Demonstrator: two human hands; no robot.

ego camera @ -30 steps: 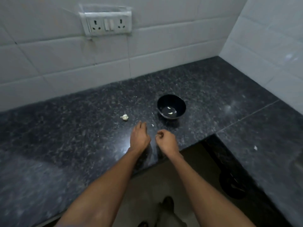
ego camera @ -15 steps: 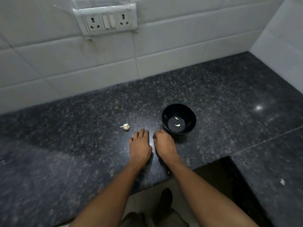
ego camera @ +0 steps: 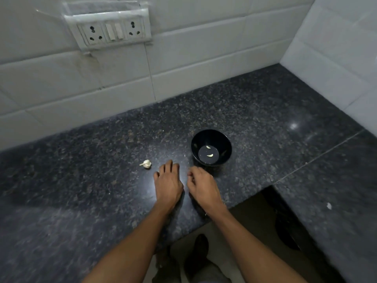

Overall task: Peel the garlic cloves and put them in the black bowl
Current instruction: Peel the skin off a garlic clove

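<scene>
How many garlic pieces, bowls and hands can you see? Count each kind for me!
Peeled garlic cloves in the bowl: 2
Garlic still in its skin, on the counter: 1
Black bowl: 1
Hands: 2, left hand and right hand
Total: 6
</scene>
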